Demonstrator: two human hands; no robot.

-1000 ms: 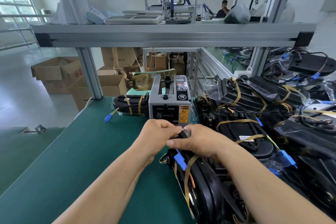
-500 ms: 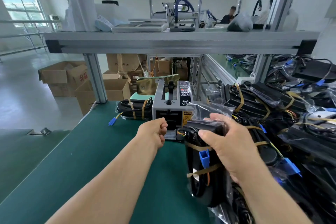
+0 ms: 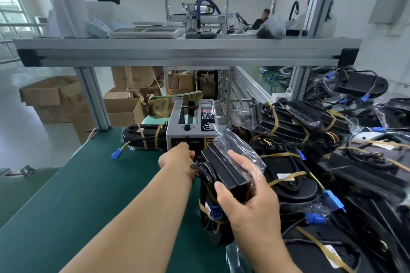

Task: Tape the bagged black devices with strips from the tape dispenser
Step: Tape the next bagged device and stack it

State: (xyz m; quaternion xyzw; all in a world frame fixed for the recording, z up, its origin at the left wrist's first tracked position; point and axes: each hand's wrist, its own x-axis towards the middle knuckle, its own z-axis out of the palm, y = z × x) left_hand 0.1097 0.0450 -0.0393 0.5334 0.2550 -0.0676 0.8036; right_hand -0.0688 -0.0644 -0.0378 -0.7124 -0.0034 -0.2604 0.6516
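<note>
Gripped in the right hand (image 3: 250,204), thumb on the near face and fingers wrapped over the top through the plastic: one bagged black device (image 3: 224,170), upper end tipped away toward the tape dispenser (image 3: 190,126). Lower end hidden; cannot tell whether resting on the tabletop (image 3: 88,195). Long axis running from near and low to far and high. Loose bag mouth sticking up past the far end, close against the dispenser's right front corner.

Just left of that far end, at the dispenser's outlet: the left hand (image 3: 177,157), back turned to the camera, fingers out of sight. Cannot tell whether that grip is pinching a strip or only touching the slot; no tape visible there. Plainly the nearer hand to the tape. Probably the step of fetching a strip, with only a short carry rightward onto the bag to follow.

Blocky and ribbed at the top, glossy black, rigid under crinkly clear film. Thin wires and a blue connector (image 3: 215,210) low beside the right palm; an amber tape band already round the lower part.

Off to the right, a pile of bagged devices (image 3: 332,162), many banded alike. Left of the dispenser, another taped device (image 3: 142,137) flat on the tabletop.
</note>
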